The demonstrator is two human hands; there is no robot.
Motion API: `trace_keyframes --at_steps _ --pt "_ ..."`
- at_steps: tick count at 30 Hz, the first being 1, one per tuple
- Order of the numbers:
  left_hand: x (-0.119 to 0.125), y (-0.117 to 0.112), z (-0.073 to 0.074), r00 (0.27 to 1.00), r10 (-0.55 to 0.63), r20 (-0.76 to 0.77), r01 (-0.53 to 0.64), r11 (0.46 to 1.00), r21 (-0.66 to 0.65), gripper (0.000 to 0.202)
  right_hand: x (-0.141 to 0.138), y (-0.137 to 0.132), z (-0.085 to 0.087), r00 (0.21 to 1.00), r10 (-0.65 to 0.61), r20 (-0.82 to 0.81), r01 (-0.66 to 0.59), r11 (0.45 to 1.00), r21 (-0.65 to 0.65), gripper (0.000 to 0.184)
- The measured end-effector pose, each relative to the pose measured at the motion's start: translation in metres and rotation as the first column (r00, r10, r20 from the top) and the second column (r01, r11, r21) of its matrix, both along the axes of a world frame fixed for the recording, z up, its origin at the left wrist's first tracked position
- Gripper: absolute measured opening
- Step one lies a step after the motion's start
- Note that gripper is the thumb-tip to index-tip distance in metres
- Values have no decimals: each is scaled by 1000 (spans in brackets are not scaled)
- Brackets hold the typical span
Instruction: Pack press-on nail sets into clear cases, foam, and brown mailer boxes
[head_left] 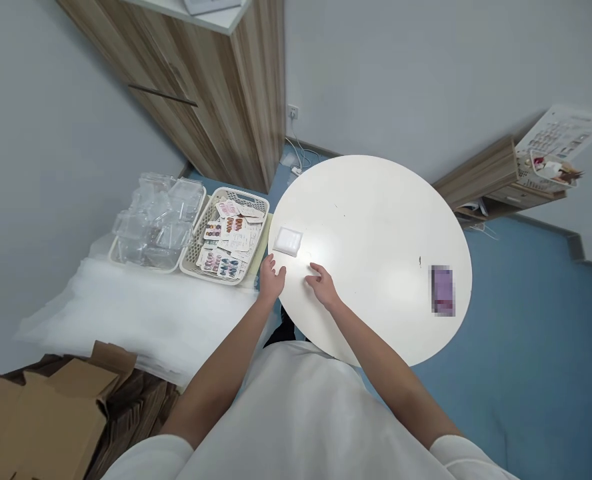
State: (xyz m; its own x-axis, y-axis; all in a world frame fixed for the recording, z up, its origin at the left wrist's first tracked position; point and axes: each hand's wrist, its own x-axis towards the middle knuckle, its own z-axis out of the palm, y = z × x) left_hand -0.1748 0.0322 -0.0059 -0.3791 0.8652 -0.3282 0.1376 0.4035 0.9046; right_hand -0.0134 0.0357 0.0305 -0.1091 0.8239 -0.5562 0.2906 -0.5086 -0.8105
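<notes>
A small white rectangular packet [288, 241] with a shiny, film-like surface lies flat near the left edge of the round white table [376, 220]. Just below it, at the table's edge, my left hand [272, 277] has its fingers apart and holds nothing. Whether its fingertips touch the packet I cannot tell. To the right of the packet, my right hand [323, 285] is over the tabletop, thumb and fingers spread with a gap between them, and nothing is visible in it.
Left of the table, one basket [192, 257] holds printed cards of press-on nails; another [166, 268] holds clear plastic boxes. White sheeting [141, 313] lies below them, with cardboard boxes [41, 413] nearer. A pixelated purple object [443, 290] is on the table's right. A wooden cabinet [211, 80] stands behind.
</notes>
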Motion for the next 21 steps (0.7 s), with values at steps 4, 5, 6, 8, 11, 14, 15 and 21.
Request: trace_keyframes --at_steps 4,5,6,8,11,14,15,21 --pt "10 -27 8 999 19 -37 -19 1000 -7 42 23 -18 -1 999 28 26 -30 997 67 39" --pt "13 -35 11 999 16 -44 -17 1000 -23 39 29 -23 -1 999 45 11 -46 996 70 36" --pt "16 -45 14 999 15 -47 -17 999 -39 37 34 -28 -1 998 64 -2 -63 996 70 34" --pt "22 -65 19 999 -6 -33 3 998 -65 33 41 -38 -1 994 109 -24 -107 992 70 32" --pt "29 -97 26 998 -19 -58 15 997 -74 28 42 -49 -3 979 195 -60 -189 978 86 31" --pt "28 -127 32 985 6 -172 -19 997 -75 29 29 -57 -8 946 308 -96 -299 949 105 31" --pt "26 -137 34 976 14 -218 -31 997 -76 29 22 -59 -9 931 351 -102 -340 934 111 30" --pt "-2 -184 52 895 67 -440 -122 988 -97 29 -25 -74 -10 811 578 -90 -563 813 148 29"
